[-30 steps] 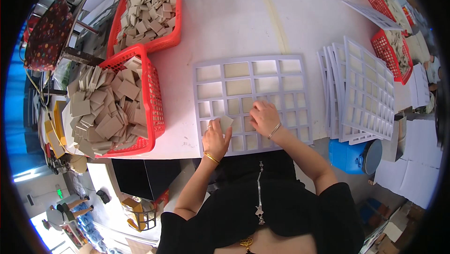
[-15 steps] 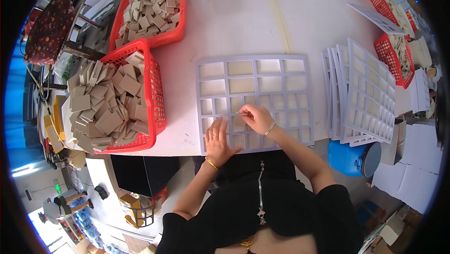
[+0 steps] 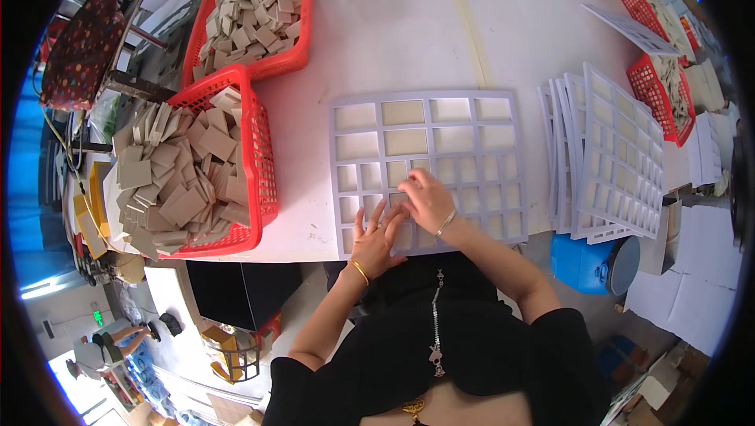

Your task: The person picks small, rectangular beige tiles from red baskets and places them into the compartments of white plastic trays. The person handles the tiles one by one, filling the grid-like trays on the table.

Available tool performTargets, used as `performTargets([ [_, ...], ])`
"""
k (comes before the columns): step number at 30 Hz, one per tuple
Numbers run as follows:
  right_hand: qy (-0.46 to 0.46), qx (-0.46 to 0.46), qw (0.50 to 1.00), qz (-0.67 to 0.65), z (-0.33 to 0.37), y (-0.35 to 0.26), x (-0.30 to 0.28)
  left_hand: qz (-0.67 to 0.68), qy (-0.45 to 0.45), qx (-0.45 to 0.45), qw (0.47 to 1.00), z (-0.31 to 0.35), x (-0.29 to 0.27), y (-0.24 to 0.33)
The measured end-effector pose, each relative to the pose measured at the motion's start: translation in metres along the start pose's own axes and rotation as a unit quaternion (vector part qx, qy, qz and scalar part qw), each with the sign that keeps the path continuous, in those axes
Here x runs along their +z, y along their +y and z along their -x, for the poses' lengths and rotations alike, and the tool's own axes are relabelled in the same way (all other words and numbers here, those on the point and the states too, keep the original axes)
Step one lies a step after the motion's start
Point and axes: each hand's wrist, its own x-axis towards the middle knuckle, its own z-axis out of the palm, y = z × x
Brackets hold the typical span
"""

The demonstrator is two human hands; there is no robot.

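A white compartment frame [image 3: 381, 131] lies flat on the table before me, with large cells at its far side and small ones nearer. Some cells, such as the second column's far two, show a beige backing or piece. My left hand [image 3: 376, 239] rests on the near left part of the frame, fingers spread. Close beside its fingertips, my right hand [image 3: 429, 204] bends down over a small cell near the middle, fingers drawn together. Whatever its fingertips hold or press is hidden.
Red baskets of beige board pieces [image 3: 185, 202] stand at the left, one nearer [image 3: 261, 182] and one farther [image 3: 297, 58]. Several similar white frames [image 3: 621, 154] lean stacked at the right edge. Below them is a blue drum [image 3: 580, 265]; more red baskets [image 3: 664, 103] sit beyond.
My right hand has shifted slightly left and down, and the small beige piece at its fingertips is now hidden. My left hand has moved right, towards it, with fingers spreading.
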Motion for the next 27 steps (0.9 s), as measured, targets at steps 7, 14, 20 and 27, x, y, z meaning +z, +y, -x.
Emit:
performTargets([
  [7, 0.167, 0.134, 0.976, 0.028, 0.046, 0.065, -0.063, 0.014, -0.038, -0.021, 0.999, -0.015, -0.031, 0.005],
  [14, 0.154, 0.345, 0.908, 0.179, 0.14, 0.129, -0.098, 0.119, 0.26, -0.26, 0.922, 0.007, 0.025, -0.059],
  [20, 0.193, 0.356, 0.909, 0.103, 0.126, 0.112, -0.081, 0.147, 0.256, -0.286, 0.912, 0.018, 0.029, -0.075],
  [27, 0.307, 0.282, 0.9, -0.129, 0.088, 0.076, -0.101, 0.498, 0.312, -0.321, 0.743, 0.022, 0.008, -0.085],
])
